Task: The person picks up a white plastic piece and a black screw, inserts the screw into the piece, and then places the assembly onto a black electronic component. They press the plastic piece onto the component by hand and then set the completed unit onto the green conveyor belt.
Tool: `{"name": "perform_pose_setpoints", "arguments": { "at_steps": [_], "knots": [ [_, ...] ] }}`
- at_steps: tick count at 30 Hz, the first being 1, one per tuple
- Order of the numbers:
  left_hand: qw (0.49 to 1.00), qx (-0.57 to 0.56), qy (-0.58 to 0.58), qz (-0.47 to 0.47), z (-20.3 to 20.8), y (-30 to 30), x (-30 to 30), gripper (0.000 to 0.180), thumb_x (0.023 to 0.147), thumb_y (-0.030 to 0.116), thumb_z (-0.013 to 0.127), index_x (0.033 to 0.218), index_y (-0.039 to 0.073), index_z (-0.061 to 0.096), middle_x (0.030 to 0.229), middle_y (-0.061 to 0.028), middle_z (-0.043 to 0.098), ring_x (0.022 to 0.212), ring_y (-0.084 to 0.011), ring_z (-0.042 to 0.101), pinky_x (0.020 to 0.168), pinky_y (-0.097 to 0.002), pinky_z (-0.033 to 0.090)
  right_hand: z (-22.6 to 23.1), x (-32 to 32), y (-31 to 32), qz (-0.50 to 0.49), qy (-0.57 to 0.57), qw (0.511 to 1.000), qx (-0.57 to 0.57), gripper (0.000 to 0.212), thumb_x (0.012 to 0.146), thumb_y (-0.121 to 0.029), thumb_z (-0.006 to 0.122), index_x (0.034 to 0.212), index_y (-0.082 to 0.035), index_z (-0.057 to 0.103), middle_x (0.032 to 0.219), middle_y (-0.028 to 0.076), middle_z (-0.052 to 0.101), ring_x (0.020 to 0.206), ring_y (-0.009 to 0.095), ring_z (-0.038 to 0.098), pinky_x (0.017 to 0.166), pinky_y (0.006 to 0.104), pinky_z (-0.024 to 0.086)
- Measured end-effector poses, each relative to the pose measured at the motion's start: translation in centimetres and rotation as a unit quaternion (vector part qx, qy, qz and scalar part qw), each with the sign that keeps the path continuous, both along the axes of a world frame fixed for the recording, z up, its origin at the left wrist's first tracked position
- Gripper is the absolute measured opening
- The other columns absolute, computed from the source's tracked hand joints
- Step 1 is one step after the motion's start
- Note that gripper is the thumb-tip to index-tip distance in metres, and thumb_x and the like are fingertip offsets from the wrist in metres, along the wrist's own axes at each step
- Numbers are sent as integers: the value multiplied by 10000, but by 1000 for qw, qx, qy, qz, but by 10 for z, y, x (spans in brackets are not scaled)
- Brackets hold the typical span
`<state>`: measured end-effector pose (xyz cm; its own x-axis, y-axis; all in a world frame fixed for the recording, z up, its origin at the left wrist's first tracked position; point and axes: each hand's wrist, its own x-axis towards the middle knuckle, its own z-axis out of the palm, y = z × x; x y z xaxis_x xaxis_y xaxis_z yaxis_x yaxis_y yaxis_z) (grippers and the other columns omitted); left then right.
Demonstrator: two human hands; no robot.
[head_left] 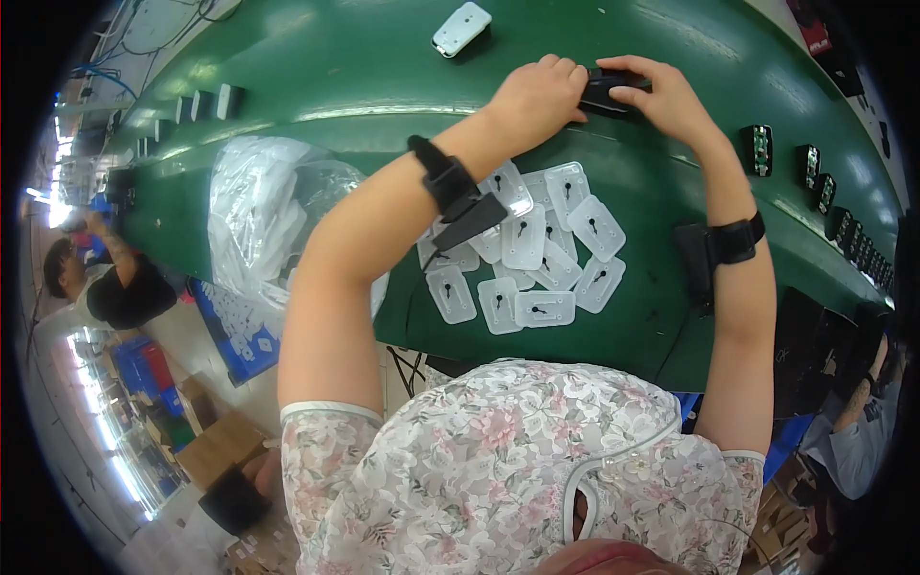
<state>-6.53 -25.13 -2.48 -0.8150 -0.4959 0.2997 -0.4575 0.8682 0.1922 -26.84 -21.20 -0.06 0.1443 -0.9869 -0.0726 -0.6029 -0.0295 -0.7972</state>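
Observation:
My right hand (pixel 666 96) grips a black oblong case (pixel 608 93) between thumb and fingers, above the far part of the green table. Against the left end of that case, my left hand (pixel 539 101) is closed with its fingers bent round it. What lies under the left fingers is hidden. Nearer to me, a loose heap of translucent white plastic covers (pixel 523 238) lies on the table, each with a small black part in its middle. My left forearm passes over the edge of that heap.
A clear plastic bag (pixel 259 206) with pale pieces lies left of the covers. Beyond my hands rests a white case (pixel 462 29). Several cases with green circuit boards (pixel 760 150) line the right side. White-and-black units (pixel 228 102) stand far left. Other people sit at both sides.

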Motion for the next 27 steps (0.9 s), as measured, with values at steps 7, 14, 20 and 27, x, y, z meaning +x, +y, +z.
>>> {"name": "perform_pose_setpoints", "arguments": {
  "at_steps": [7,14,20,27],
  "knots": [
    [938,325,-6,122,12,-31,-12,350,861,297,611,974,-35,605,835,-116,650,691,-204,617,628,-302,503,-11,-10,-15,-92,-86,991,-36,309,908,-262,556,1163,-95,601,980,29,628,883,105,561,781,247,451],
    [772,622,66,114,30,-54,2,397,918,339,538,869,-42,634,693,-60,648,557,-102,561,526,-223,458,41,-2,-13,-147,-131,975,-100,288,931,-273,522,1061,-43,633,956,49,649,875,113,588,785,251,457],
    [820,546,-19,171,38,-65,2,492,905,447,505,739,1,633,580,-60,607,473,-116,510,463,-243,402,65,24,-21,-87,-134,978,-136,264,930,-246,520,1029,-31,636,920,39,645,846,104,587,765,241,458],
    [848,483,-46,214,45,-66,13,541,880,488,526,658,5,625,573,-85,623,447,-158,539,474,-289,452,76,56,-41,-60,-150,973,-168,227,918,-217,544,1008,-31,637,863,20,637,821,85,576,745,235,459]
  ]
}}
